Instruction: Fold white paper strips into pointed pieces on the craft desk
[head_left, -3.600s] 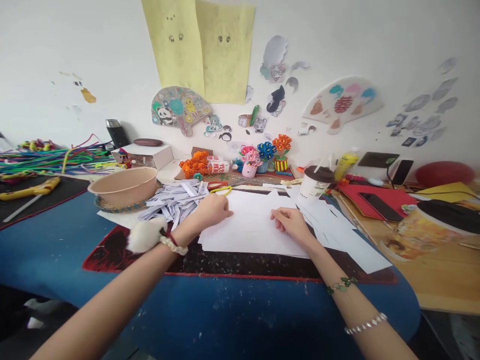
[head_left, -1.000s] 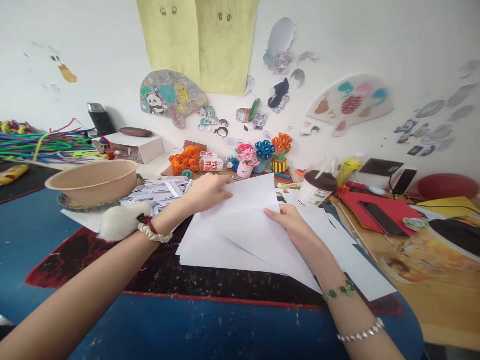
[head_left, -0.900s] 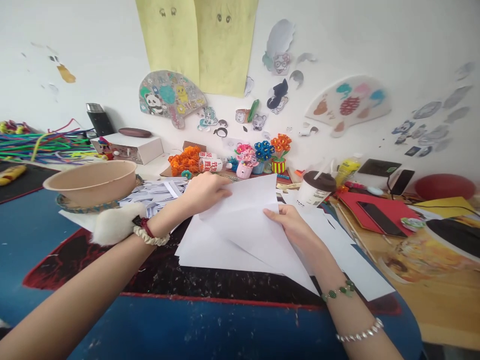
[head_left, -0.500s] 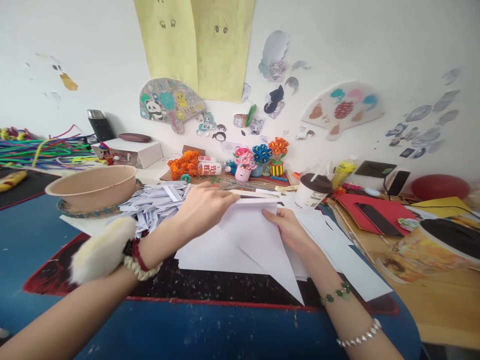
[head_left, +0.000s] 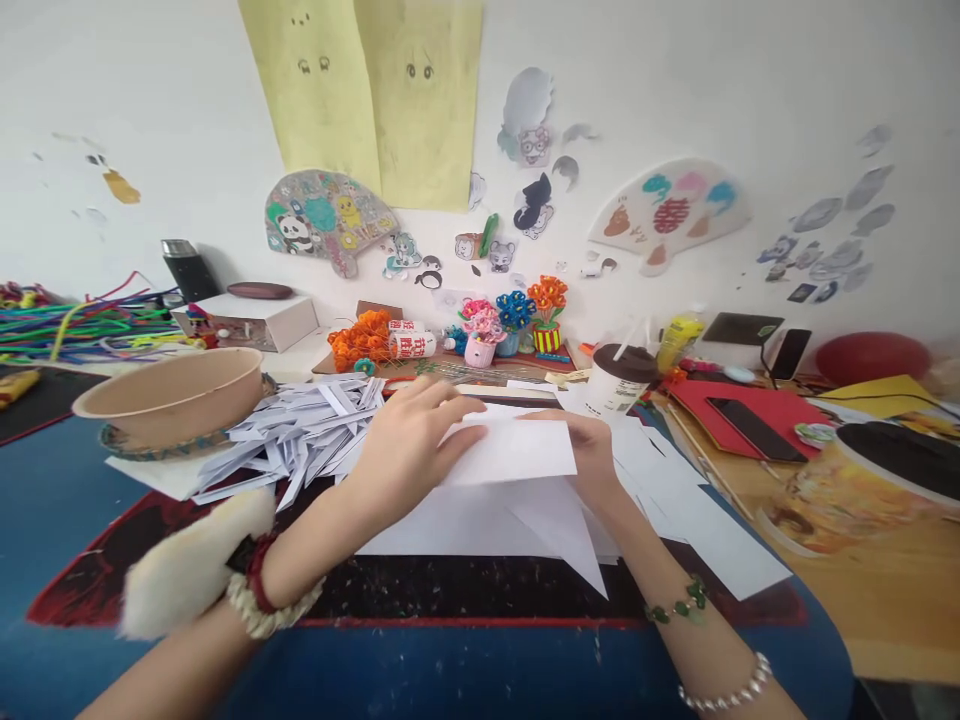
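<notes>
At the near edge, a blue table (head_left: 420, 675) carries a black, red-edged mat (head_left: 420, 590), on which lies a stack of white paper (head_left: 431, 530). Above the stack, a folded sheet (head_left: 521, 455) is held between both hands. The left hand (head_left: 405, 440) is curled, thumb and fingers pinched narrowly on the sheet's left end; the right hand (head_left: 594, 455) grips the right end, thumb along the top edge, other fingers mostly hidden. A pointed paper corner (head_left: 589, 570) extends below, over the mat.

To the right stands a large patterned tub (head_left: 817, 505), its contents concealed by a dark lid (head_left: 892, 460). Beyond the left hand lie heaped white strips (head_left: 315, 420), near a beige bowl (head_left: 199, 412) whose bottom is hidden. A white cup (head_left: 611, 392) with brown lid and straw stands beyond the right hand; its print is too small to read.

Farther back, a bottle (head_left: 416, 343) lies on its side, bearing red Chinese characters, not fully legible. A pink pot (head_left: 480, 352) holds pink flowers (head_left: 482, 318); a striped pot (head_left: 547, 340), orange flowers (head_left: 548, 295). On the wall (head_left: 660, 90), a pale fan (head_left: 637, 205) shows a red double-happiness character (囍).
</notes>
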